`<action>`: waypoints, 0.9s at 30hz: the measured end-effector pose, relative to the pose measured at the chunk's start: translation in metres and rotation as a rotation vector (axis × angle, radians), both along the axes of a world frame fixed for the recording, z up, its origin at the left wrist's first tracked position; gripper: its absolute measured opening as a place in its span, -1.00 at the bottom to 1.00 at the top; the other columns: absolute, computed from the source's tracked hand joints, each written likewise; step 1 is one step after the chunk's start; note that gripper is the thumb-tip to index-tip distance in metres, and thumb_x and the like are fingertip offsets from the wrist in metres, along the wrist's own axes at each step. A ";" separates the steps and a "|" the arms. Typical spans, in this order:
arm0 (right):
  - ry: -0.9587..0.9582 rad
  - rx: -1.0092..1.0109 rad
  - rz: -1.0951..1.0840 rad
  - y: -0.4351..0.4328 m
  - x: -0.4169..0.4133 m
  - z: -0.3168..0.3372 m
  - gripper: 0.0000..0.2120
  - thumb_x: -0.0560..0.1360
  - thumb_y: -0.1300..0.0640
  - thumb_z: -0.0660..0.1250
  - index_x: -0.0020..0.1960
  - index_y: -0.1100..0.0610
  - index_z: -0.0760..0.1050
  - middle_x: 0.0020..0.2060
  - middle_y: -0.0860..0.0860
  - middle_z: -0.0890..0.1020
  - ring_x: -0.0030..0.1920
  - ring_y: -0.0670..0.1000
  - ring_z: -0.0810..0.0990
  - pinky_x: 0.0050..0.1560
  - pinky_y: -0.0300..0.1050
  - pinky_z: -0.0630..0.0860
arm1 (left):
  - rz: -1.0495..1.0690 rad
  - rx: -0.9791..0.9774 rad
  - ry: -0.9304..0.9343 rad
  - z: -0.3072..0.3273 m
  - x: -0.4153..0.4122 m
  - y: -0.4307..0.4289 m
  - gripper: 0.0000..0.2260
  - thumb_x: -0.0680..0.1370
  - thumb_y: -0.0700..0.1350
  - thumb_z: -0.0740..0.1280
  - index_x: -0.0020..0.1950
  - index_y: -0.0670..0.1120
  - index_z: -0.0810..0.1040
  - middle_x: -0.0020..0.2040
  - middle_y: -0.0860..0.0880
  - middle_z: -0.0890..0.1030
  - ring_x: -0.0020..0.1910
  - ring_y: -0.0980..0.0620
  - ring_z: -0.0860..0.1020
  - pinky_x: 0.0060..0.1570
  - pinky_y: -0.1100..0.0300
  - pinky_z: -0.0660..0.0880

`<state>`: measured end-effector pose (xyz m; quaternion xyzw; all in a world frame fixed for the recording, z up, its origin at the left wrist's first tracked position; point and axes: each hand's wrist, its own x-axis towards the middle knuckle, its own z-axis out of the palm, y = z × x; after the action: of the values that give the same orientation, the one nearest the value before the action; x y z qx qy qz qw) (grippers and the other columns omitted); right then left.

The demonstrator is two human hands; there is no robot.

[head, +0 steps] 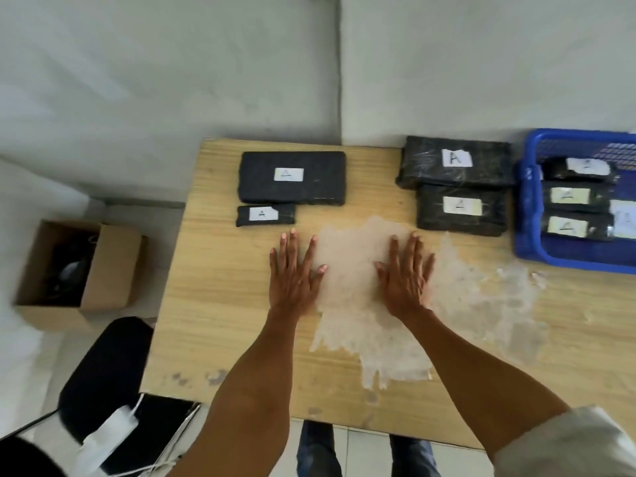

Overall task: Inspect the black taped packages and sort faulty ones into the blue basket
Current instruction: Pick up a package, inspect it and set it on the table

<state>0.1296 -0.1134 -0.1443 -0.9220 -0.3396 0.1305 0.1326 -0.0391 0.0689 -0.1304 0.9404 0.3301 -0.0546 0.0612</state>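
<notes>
The wooden table (223, 321) carries a pale worn patch in its middle. At its far right sits the blue basket (526, 215), with three black labelled packages (599, 196) lying inside it. At the back left lies a large flat package (261, 187), and a small package (285, 215) touches its near edge. Towards the back right are two wrapped packages (423, 166), one just in front of the other and touching. Both forearms reach straight out over the table. The left hand (292, 273) and right hand (406, 273) lie flat, palms down, fingers straight and slightly spread, holding nothing, near the packages but apart from them.
</notes>
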 end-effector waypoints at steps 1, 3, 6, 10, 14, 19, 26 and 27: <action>-0.002 -0.018 -0.030 0.010 -0.007 -0.002 -0.37 0.66 -0.17 -0.03 0.64 0.07 -0.02 0.61 0.26 -0.07 0.61 0.26 -0.11 0.53 0.33 -0.26 | 0.031 0.009 -0.021 0.001 -0.008 0.011 -0.41 0.67 0.20 0.02 0.65 0.04 -0.04 0.64 -0.20 -0.11 0.61 -0.21 -0.14 0.54 -0.25 -0.04; -0.007 -0.058 -0.078 0.026 -0.016 -0.003 -0.35 0.65 -0.20 -0.07 0.64 0.06 -0.07 0.61 0.25 -0.11 0.61 0.26 -0.16 0.51 0.41 -0.22 | 0.130 0.006 -0.070 0.004 -0.019 0.035 -0.41 0.67 0.18 0.05 0.65 0.03 -0.04 0.63 -0.22 -0.11 0.61 -0.22 -0.12 0.54 -0.24 -0.03; -0.008 -0.102 -0.125 0.050 -0.027 -0.002 -0.34 0.64 -0.22 -0.10 0.65 0.06 -0.10 0.61 0.25 -0.14 0.60 0.28 -0.19 0.49 0.46 -0.21 | 0.274 -0.059 -0.126 0.014 -0.023 0.073 -0.37 0.67 0.19 0.05 0.64 0.06 -0.16 0.63 -0.21 -0.15 0.61 -0.21 -0.14 0.54 -0.21 -0.01; 0.023 -0.110 -0.179 0.082 -0.041 0.002 -0.31 0.62 -0.24 -0.14 0.64 0.09 -0.10 0.60 0.28 -0.14 0.59 0.30 -0.20 0.46 0.46 -0.27 | 0.480 -0.274 -0.277 0.027 -0.018 0.113 -0.31 0.65 0.26 0.06 0.64 0.00 -0.15 0.64 -0.15 -0.12 0.62 -0.13 -0.09 0.54 -0.11 -0.03; 0.099 -0.066 -0.271 0.107 -0.053 0.004 -0.23 0.57 -0.31 -0.18 0.64 0.10 -0.06 0.60 0.27 -0.15 0.59 0.29 -0.25 0.45 0.42 -0.35 | 0.561 -0.344 -0.339 0.032 -0.014 0.127 -0.41 0.65 0.20 0.15 0.58 -0.09 0.22 0.58 -0.13 0.24 0.56 -0.12 0.19 0.49 -0.08 0.19; 0.245 -0.077 -0.275 0.131 -0.062 0.022 -0.36 0.63 -0.28 -0.13 0.64 -0.07 -0.09 0.60 0.14 -0.28 0.57 0.22 -0.38 0.47 0.38 -0.38 | 0.658 -0.475 -0.483 0.042 -0.007 0.124 -0.54 0.56 0.01 0.41 0.40 -0.12 0.43 0.27 -0.12 0.56 0.28 -0.13 0.49 0.23 -0.01 0.46; 0.426 0.146 -0.210 0.138 -0.080 0.074 -0.55 0.68 -0.06 0.12 0.52 0.06 0.33 0.47 0.09 0.43 0.48 0.16 0.35 0.42 0.06 0.29 | 0.646 -0.720 -0.439 0.064 -0.012 0.071 -0.64 0.44 -0.17 0.54 0.19 -0.19 0.56 0.08 -0.14 0.68 0.08 -0.12 0.63 0.09 0.13 0.50; 0.455 0.191 -0.275 0.133 -0.082 0.078 -0.57 0.67 -0.01 0.17 0.50 0.10 0.38 0.39 0.14 0.52 0.40 0.19 0.45 0.34 0.01 0.38 | 0.658 -0.744 -0.419 0.067 -0.012 0.062 -0.66 0.45 -0.17 0.53 0.18 -0.20 0.58 0.08 -0.14 0.68 0.08 -0.12 0.63 0.08 0.13 0.51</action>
<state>0.0472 0.0194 -0.0660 -0.8898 -0.1835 0.2824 0.3079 -0.0513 0.1308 -0.0634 0.6930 0.5462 0.0430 0.4687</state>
